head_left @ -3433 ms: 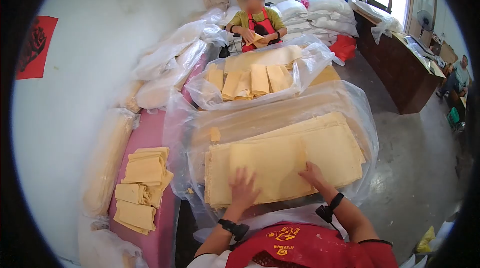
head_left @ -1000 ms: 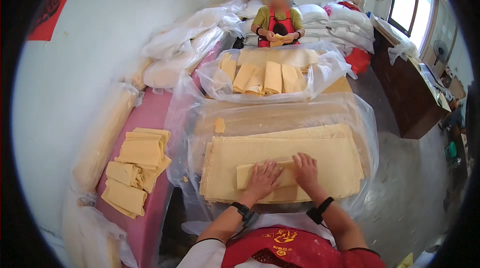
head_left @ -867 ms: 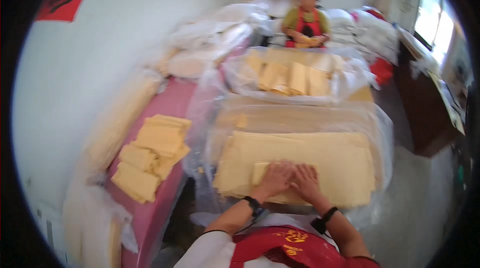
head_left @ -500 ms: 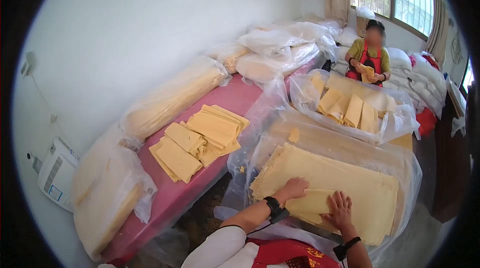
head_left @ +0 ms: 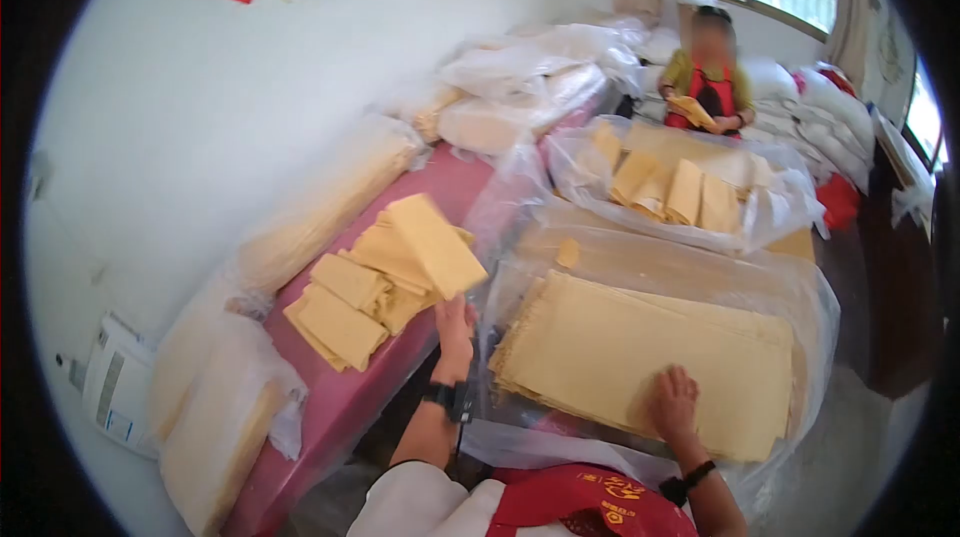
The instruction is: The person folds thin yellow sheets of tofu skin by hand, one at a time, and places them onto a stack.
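My left hand [head_left: 455, 325] grips the lower edge of a folded yellow sheet [head_left: 437, 249], which looks like tofu skin. It holds this above the pile of folded sheets [head_left: 350, 282] on the pink tabletop, partly covering the pile. My right hand [head_left: 676, 403] lies on the stack of flat yellow sheets [head_left: 600, 342] in front of me, palm down, with its fingers loosely bent. That stack rests on clear plastic sheeting [head_left: 640, 252].
Plastic-wrapped bundles [head_left: 330, 192] line the pink table [head_left: 450, 182] by the wall. Beyond the stack, a plastic-lined tray [head_left: 570, 162] holds several folded sheets. A co-worker [head_left: 710, 77] handles another sheet behind it. White sacks [head_left: 800, 112] are piled at the back.
My left hand has lifted the folded sheet off the stack and carried it left over the pile. My right hand stays on the stack. The view has shifted slightly.
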Available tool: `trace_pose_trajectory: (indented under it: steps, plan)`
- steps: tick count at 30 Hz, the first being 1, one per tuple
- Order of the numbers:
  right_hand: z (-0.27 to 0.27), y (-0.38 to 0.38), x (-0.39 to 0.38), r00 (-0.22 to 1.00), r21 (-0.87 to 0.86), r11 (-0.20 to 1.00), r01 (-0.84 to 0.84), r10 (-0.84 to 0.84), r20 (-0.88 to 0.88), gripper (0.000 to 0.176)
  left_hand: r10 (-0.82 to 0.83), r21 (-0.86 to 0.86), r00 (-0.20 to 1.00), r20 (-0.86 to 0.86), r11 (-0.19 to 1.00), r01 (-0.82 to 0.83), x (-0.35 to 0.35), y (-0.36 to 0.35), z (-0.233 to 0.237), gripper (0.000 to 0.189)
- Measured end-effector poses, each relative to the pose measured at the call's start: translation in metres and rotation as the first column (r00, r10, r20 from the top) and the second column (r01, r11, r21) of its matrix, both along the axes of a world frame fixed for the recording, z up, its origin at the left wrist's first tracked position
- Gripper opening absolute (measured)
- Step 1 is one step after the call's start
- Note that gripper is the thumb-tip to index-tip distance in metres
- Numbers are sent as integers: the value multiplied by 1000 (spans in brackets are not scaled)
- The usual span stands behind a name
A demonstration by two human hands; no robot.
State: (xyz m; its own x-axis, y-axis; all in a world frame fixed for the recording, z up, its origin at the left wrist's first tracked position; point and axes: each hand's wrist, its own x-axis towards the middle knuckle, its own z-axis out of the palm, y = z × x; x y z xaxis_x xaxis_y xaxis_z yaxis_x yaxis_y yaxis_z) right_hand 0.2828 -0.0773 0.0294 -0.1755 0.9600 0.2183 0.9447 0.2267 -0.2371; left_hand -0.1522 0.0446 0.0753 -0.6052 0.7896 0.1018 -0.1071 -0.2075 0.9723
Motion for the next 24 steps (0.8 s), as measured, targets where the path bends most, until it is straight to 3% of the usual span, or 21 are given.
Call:
trace_pose_trajectory:
  steps: [1, 2, 3, 4, 5, 7, 8, 9, 10, 14, 16, 19, 23, 24]
  plan:
    - [3, 1, -10, 996, -48, 995, -88, 87, -11, 61, -192, -93, 975, 111, 975, 202, 3, -2, -23, 17]
    - [7, 4, -19, 984, -94, 980, -177, 175, -31, 61, -332, -373, 943, 2, 875, 309, 20, -7, -32, 28]
    - [14, 11, -22, 972, -121, 965, -231, 223, -80, 61, -355, -376, 935, 4, 866, 331, 33, -8, -50, 28]
    - [23, 20, -22, 954, -153, 945, -289, 270, -130, 60, -391, -412, 811, -435, 887, 207, 44, -9, -75, 34]
    - [31, 31, -19, 960, -170, 948, -268, 249, -127, 60, -373, -383, 509, -776, 919, 90, 55, -12, -92, 40]
    - [36, 49, -12, 975, 75, 995, 62, -44, -220, 62, -329, -357, 550, -768, 932, 59, 71, -19, -86, 44]
    - [30, 46, -10, 975, 66, 995, 79, -63, -211, 62, -348, -382, 461, -816, 924, 21, 69, -17, -83, 44]
    - [28, 44, -8, 992, -20, 997, -71, 68, -104, 63, -366, -396, 364, -857, 918, -9, 67, -14, -81, 45]
    - [26, 38, -3, 979, -124, 972, -202, 202, -10, 63, -394, -425, 368, -842, 905, -2, 63, -14, -78, 43]
    - [38, 11, -14, 970, -244, 943, -226, 240, 27, 63, -465, -481, 414, -782, 874, 74, 44, -20, -70, 37]
    - [50, 1, -22, 996, 141, 989, -37, 48, -81, 62, -494, -518, 566, -661, 845, 133, 40, -24, -68, 34]
    - [16, -4, -19, 999, 38, 999, -38, 36, 32, 64, -482, -488, 504, -717, 863, 132, 37, -21, -69, 31]
    - [26, 1, -19, 999, 3, 999, -37, 37, 3, 65, -513, -532, 499, -698, 839, 119, 41, -17, -61, 28]
    - [33, 2, -20, 999, 61, 998, -27, 28, -20, 64, -585, -611, 507, -633, 780, 137, 43, -19, -51, 27]
